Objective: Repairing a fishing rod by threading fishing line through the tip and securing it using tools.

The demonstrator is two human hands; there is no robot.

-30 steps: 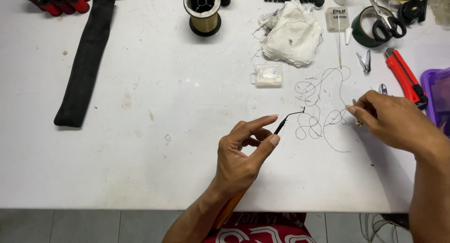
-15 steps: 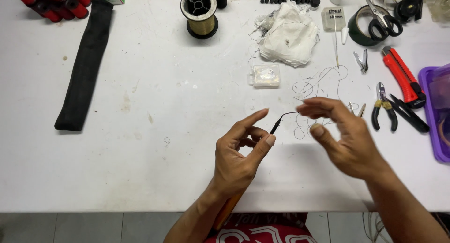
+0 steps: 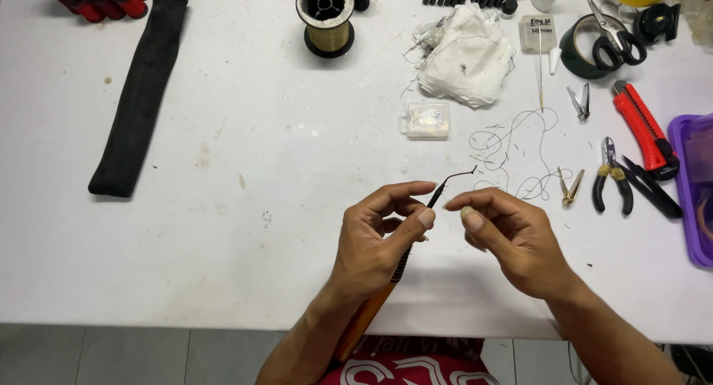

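The left hand (image 3: pixel 379 240) is closed lightly around a slim black tool with an orange handle (image 3: pixel 438 196), thumb and forefinger pinching its thin shaft so that the bent tip pokes up and to the right, above the white table (image 3: pixel 223 229). The right hand (image 3: pixel 512 233) sits just beside that tip with thumb and forefinger pressed together; whether a strand of the fine thread (image 3: pixel 520 151) runs between them I cannot tell, it is too thin to make out there. The thread itself lies in loose loops on the table just beyond both hands. To my eye the trouble here would be the tangle: those loops cross one another, and a pull could tighten them into a knot or drag them against the small tweezers (image 3: pixel 570 188) and the pliers (image 3: pixel 613 184) lying close by. The hooked tip is fine, so a slip of the pinch could snag a fingertip or drop the strand. Farther back sit a spool (image 3: pixel 325 17), a small clear box (image 3: pixel 427 121), a heap of white cloth (image 3: pixel 468 54) and a long black sleeve (image 3: pixel 141 95), all well apart from the hands.
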